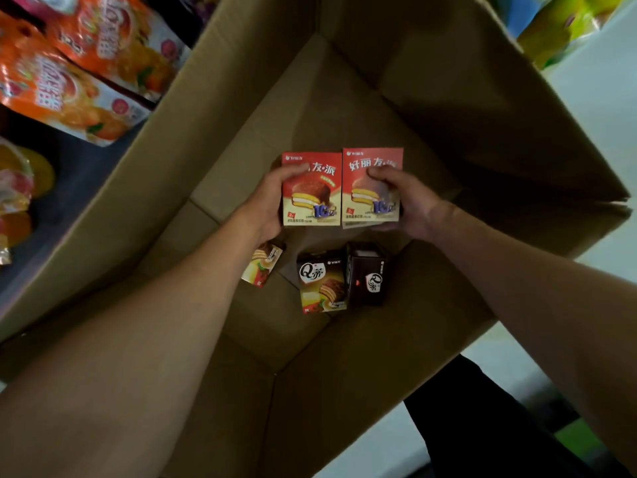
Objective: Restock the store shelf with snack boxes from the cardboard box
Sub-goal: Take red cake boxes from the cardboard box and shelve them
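Two red boxes (341,188), seemingly hand-held.

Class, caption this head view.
Each hand, left hand and right hand, lifts a red snack box from the cardboard box.

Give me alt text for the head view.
Inside a cardboard box, the left hand and right hand each grip a red snack box, held side by side. Three dark snack boxes lie on the bottom.
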The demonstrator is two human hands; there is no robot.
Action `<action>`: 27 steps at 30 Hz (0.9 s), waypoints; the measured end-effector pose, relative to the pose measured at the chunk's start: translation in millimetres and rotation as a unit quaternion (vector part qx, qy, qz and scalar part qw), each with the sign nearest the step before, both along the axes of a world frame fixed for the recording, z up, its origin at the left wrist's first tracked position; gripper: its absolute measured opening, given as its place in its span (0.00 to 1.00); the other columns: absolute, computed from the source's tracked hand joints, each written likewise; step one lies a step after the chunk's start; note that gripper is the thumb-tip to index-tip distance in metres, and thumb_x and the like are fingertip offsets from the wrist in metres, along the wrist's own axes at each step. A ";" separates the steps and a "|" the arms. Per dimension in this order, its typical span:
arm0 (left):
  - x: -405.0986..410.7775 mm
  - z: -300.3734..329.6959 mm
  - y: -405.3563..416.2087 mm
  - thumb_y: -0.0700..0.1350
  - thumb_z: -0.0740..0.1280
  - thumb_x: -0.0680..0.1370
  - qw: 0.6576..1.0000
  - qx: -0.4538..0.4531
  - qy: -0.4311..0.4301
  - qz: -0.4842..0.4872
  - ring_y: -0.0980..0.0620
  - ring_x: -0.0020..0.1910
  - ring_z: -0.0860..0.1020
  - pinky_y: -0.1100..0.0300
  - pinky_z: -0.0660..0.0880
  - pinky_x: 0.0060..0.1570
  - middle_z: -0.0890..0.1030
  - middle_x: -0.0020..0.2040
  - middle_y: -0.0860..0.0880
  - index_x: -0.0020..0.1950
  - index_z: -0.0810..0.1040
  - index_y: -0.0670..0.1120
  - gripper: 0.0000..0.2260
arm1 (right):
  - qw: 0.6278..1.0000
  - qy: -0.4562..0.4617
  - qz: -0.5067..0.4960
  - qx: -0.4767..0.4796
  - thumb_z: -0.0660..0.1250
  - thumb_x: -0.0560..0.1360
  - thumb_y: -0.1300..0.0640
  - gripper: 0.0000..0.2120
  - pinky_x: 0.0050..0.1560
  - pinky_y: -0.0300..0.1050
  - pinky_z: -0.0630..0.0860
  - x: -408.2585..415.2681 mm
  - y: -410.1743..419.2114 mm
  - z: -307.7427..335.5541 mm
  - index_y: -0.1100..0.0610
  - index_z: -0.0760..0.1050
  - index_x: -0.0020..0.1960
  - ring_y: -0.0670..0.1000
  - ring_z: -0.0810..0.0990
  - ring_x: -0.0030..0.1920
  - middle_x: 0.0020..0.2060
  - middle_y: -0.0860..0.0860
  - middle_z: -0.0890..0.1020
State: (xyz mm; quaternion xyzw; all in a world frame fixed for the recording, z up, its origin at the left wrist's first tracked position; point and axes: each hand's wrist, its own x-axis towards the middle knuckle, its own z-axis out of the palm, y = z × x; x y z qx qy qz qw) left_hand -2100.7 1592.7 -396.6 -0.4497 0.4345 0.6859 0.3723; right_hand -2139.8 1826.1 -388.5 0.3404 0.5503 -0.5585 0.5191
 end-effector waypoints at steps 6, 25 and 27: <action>9.3 72.7 -4.5 0.55 0.76 0.66 0.999 0.018 -0.022 -0.025 0.42 0.47 0.85 0.51 0.82 0.44 0.85 0.49 0.41 0.44 0.87 0.45 0.15 | 0.995 -0.017 -0.092 -0.033 0.77 0.68 0.46 0.35 0.43 0.51 0.82 26.8 6.2 67.5 0.51 0.67 0.71 0.58 0.85 0.52 0.57 0.56 0.84; -2.3 541.6 -37.3 0.56 0.77 0.63 0.967 0.038 0.127 -0.218 0.43 0.43 0.85 0.54 0.81 0.38 0.85 0.50 0.39 0.56 0.83 0.41 0.27 | 0.930 0.278 -0.240 -0.029 0.78 0.67 0.46 0.35 0.49 0.53 0.82 113.8 -31.8 523.0 0.52 0.67 0.68 0.61 0.84 0.54 0.56 0.59 0.84; 5.8 601.7 -26.7 0.54 0.78 0.63 0.946 0.065 0.180 -0.263 0.42 0.45 0.84 0.53 0.81 0.40 0.83 0.55 0.37 0.67 0.75 0.41 0.35 | 0.896 0.329 -0.299 0.009 0.77 0.67 0.49 0.31 0.46 0.49 0.82 147.7 -34.5 581.3 0.54 0.70 0.66 0.60 0.85 0.52 0.54 0.58 0.84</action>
